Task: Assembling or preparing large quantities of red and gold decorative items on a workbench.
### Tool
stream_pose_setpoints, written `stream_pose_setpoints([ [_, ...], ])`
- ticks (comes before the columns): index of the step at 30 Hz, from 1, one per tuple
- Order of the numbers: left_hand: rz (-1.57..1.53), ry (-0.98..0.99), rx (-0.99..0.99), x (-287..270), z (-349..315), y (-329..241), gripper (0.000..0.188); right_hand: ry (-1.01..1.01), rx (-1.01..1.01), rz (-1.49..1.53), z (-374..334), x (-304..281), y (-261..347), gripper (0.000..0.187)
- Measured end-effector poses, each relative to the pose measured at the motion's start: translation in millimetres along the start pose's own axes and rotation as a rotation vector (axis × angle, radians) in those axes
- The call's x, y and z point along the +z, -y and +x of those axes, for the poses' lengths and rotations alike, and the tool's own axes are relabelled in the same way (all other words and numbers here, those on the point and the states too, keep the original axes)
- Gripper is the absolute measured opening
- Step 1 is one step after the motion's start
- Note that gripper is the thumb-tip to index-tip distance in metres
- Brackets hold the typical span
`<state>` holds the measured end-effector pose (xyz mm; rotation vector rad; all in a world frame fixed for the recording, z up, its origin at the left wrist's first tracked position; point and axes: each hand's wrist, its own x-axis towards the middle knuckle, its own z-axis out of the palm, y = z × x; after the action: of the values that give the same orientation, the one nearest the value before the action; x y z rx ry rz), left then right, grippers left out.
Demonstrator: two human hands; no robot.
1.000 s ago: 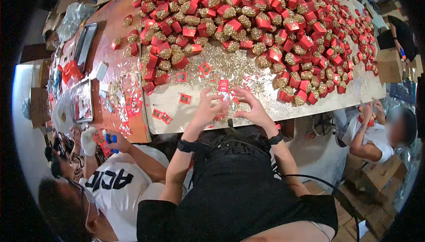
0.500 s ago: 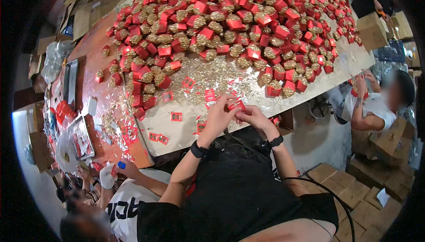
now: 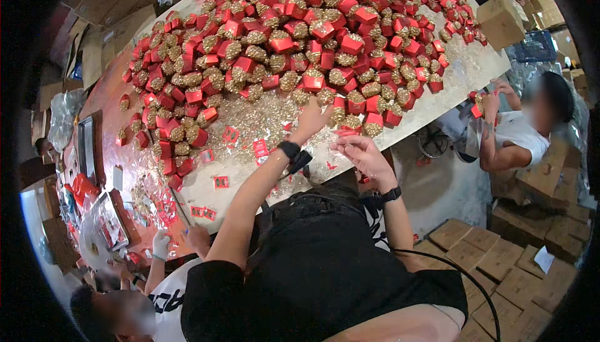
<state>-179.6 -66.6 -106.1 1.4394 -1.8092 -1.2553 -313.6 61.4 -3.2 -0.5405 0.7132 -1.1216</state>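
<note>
A large heap of small red boxes topped with gold, bumpy clusters (image 3: 281, 43) covers the far part of the table. My left hand (image 3: 311, 120) stretches to the near edge of this heap, fingers apart, with no object visible in it; its fingertips are close to the gold clusters. Nearer to me and to the right, my right hand (image 3: 367, 157) is closed, thumb against fingers, on a small flat red piece (image 3: 347, 133). Several flat red-and-black printed pieces lie on the board, among them one piece (image 3: 220, 182) left of my left forearm.
Gold flakes (image 3: 250, 117) are strewn over the pale board. Metal trays (image 3: 112, 220) and a red plastic bag (image 3: 82, 187) are at the left. A co-worker (image 3: 525, 135) at right holds a red item; another person's gloved hand (image 3: 160, 244) is at lower left. Cardboard boxes (image 3: 500, 254) cover the floor at right.
My hands were together around a red piece; now they are apart. The left has moved forward to the heap, while the right keeps a red piece. The whole view has shifted slightly.
</note>
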Motion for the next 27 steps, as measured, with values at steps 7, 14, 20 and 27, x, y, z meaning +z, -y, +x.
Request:
stream_pose_setpoints([
  [7,0.091,0.184,0.026,62,47,9,0.066,-0.283,-0.235,-0.044,-8,-21,42,0.027],
  [14,-0.939,0.428,-0.528,-5,-1,-9,0.018,-0.456,-0.302,-0.337,-1,-31,19,0.023],
  [20,-1.305,0.163,-0.342,-108,-70,-117,0.041,-0.413,-0.420,-0.499,24,24,40,0.021],
  [27,-1.236,-0.198,-0.054,-130,-89,-166,0.043,-0.247,-0.660,-0.500,33,92,88,0.014],
])
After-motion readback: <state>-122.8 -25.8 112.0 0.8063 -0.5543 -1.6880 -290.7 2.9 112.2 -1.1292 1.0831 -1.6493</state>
